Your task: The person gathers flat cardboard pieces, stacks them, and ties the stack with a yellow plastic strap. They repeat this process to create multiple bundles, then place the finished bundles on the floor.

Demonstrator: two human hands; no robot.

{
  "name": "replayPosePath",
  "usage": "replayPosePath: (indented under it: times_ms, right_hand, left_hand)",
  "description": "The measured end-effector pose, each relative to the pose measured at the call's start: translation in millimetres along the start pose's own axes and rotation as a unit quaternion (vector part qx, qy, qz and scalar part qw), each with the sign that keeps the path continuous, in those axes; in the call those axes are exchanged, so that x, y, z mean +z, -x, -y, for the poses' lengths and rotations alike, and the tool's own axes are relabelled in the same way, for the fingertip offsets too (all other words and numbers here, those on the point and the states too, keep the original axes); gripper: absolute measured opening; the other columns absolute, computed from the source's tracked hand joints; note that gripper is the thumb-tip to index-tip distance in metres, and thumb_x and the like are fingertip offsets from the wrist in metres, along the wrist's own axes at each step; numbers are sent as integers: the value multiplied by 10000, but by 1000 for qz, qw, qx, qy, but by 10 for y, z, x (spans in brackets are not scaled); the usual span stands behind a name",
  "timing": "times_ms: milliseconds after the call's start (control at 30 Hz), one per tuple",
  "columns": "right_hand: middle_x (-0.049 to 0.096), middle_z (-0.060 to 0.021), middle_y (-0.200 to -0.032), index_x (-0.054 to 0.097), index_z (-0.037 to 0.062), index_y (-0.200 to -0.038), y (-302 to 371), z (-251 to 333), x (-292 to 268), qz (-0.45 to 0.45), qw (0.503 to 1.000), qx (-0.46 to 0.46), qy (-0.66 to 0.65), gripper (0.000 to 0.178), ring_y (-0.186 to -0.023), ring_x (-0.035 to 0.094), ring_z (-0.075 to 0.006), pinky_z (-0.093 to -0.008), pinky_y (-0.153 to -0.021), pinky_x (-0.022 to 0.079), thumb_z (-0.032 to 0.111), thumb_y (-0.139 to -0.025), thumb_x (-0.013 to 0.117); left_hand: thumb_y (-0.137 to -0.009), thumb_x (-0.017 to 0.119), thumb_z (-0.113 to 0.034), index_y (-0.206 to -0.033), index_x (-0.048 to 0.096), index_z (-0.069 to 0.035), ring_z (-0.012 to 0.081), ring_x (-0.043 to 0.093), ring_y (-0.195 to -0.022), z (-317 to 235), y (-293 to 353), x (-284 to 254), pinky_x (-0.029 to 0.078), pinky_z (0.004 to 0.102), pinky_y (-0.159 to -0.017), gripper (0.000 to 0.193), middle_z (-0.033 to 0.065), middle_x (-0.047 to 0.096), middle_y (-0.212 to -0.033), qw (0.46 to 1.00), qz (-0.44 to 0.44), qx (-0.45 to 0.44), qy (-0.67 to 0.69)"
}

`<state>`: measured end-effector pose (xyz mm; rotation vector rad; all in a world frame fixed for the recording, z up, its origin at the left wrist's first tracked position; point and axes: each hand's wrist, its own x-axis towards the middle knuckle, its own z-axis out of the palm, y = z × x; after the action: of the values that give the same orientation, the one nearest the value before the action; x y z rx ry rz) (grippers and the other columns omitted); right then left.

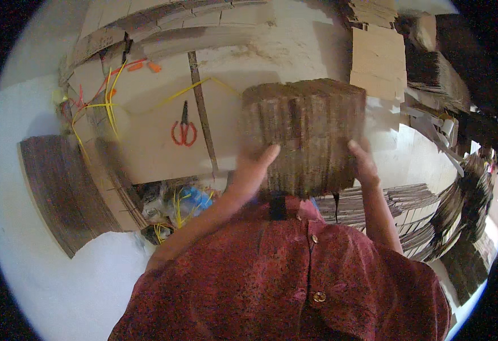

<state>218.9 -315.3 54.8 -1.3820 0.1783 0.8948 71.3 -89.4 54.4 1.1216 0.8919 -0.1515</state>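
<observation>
Your left hand and right hand grip a blocky brown cardboard stack by opposite sides; its layer lines point away from you, long axis unclear.

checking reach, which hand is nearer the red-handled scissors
Left. The left hand holds the left side of the cardboard stack, right of and below the scissors; the right hand holds the stack's right side, farther away.

Shows streaky dark brown on the held cardboard bundle, red and black on the scissors, yellow on the straps, orange on the small pieces, mottled maroon on the shirt.
</observation>
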Motion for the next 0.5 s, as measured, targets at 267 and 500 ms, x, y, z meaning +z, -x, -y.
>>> replayPosePath:
  times_ms: [267, 500]
  right_hand:
    - [565, -75, -1080, 444, 24, -1215, -555, -482, -318, -31, 999, 8, -30, 471, -888, 573, -202, -353, -773, 489, 274, -836, 572]
    - [577, -75, -1059, 446, 14, -1212, -127, -39, 19, -86, 996, 34, 14, 440, -893, 574, -189, -336, -770, 487, 245, -854, 556]
  left_hand:
    - [-781, 665, -345, -1280, 361, -27, 223, 507, -1060, 525, -907, 86, 407, 360, -905, 665, 129, 519, -1169, 996, 43, 14, 73]
    - [-772, 666, -374, -1253, 397, -8, 208, 518, -1040, 72, -509, -51, 415, 344, -891, 662, 115, 537, -1147, 999, 7, -32, 4]
